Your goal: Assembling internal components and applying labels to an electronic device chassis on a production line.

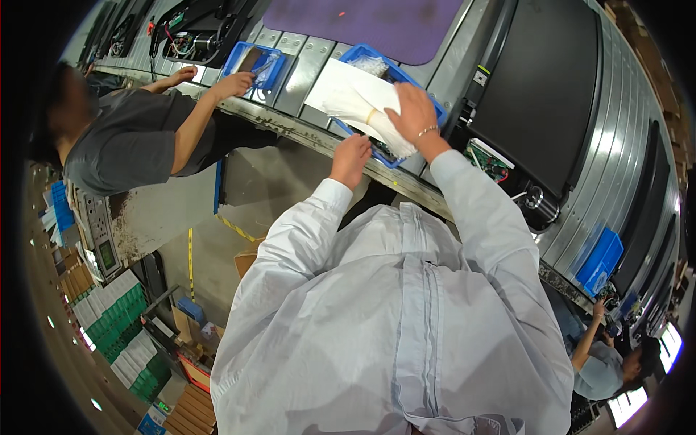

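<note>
A blue parts bin (440,109) stands at the near edge of the metal roller conveyor, in front of me. Across it lie a white sheet (330,81) and a bundle of thin white sheets or bags (373,119) with a yellowish band around its middle. My right hand (417,117), with a bracelet at the wrist, grips the right side of this bundle, thumb toward the left. At the bin's near left corner is my left hand (351,161), its fingers curled together; anything inside them is hidden. Small clear bags (371,65) show at the bin's far end.
A black treadmill-like deck (540,87) with an exposed circuit board (489,161) and motor (538,206) lies right of the bin. A purple mat (362,25) is beyond. At left a co-worker (134,138) reaches into another blue bin (270,71); another person (605,366) works at far right.
</note>
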`<act>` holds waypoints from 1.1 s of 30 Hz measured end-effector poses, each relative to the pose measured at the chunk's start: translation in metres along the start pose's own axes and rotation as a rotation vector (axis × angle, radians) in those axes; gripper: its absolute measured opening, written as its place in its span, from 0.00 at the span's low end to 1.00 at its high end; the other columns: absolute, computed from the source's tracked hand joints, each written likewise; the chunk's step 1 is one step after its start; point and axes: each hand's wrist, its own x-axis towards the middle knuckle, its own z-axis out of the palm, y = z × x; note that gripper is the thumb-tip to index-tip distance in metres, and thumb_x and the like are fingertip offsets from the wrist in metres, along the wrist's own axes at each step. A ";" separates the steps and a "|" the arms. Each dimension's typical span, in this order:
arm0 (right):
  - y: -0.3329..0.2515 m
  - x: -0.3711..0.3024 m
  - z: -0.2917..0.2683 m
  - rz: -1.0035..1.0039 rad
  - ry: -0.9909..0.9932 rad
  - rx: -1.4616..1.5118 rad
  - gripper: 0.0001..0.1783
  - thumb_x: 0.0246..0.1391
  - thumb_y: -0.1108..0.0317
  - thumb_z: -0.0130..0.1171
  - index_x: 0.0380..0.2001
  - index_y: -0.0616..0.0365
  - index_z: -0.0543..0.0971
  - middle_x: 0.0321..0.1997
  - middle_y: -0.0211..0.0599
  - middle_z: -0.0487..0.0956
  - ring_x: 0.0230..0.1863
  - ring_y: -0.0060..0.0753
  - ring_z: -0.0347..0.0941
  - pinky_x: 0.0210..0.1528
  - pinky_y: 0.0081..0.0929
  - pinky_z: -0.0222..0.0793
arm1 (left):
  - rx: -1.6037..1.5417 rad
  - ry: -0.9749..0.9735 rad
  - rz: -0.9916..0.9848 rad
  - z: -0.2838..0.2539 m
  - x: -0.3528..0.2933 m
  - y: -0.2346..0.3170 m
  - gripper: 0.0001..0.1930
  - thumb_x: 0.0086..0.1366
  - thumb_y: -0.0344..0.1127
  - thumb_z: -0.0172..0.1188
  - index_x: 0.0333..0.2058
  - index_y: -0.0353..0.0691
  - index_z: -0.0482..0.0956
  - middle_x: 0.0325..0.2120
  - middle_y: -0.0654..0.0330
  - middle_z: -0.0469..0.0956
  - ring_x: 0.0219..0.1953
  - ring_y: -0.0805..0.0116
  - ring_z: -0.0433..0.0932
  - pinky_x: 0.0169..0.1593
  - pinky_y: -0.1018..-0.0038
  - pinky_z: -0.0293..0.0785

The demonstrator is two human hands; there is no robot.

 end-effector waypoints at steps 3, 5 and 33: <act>0.003 0.027 0.004 0.170 -0.193 -0.175 0.18 0.51 0.60 0.58 0.43 0.55 0.76 0.46 0.43 0.75 0.46 0.48 0.73 0.49 0.41 0.68 | -0.040 -0.027 -0.076 0.011 0.017 0.001 0.16 0.62 0.32 0.56 0.46 0.30 0.68 0.45 0.55 0.70 0.49 0.66 0.68 0.53 0.71 0.65; 0.005 0.032 0.004 0.327 -0.591 -0.242 0.17 0.52 0.58 0.55 0.42 0.55 0.75 0.48 0.43 0.75 0.48 0.46 0.72 0.51 0.39 0.67 | -0.060 -0.055 -0.111 0.015 0.028 0.000 0.06 0.60 0.32 0.58 0.34 0.39 0.71 0.31 0.64 0.71 0.37 0.73 0.68 0.44 0.74 0.65; 0.047 -0.068 -0.057 0.173 -0.669 -0.834 0.23 0.51 0.66 0.54 0.50 0.60 0.67 0.30 0.41 0.80 0.34 0.41 0.78 0.38 0.37 0.66 | 0.449 -0.243 -0.231 -0.053 0.022 -0.037 0.07 0.60 0.32 0.58 0.35 0.37 0.72 0.27 0.63 0.74 0.27 0.75 0.73 0.30 0.78 0.70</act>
